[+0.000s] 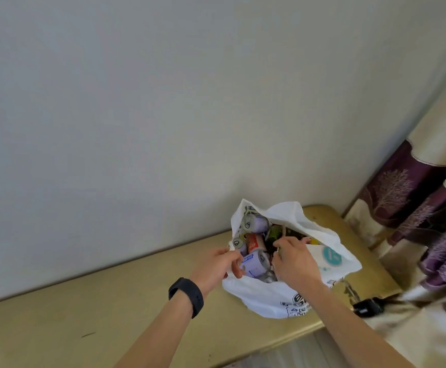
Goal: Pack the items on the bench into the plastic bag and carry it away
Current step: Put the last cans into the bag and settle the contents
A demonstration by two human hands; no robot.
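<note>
I see the plastic bag (267,298) sitting on the counter (83,325) by the wall, with cans (253,264) inside. My left hand (216,266) pinches its rim. My right hand (293,261) curls into the mouth; I cannot tell what it grips.

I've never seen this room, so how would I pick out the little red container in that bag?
Follow the long golden-tan bench along the pale wall to the open white plastic bag near its right end. In its mouth, the small red container is the only red thing; its neighbours are pale lilac-and-white cylinders.
</note>
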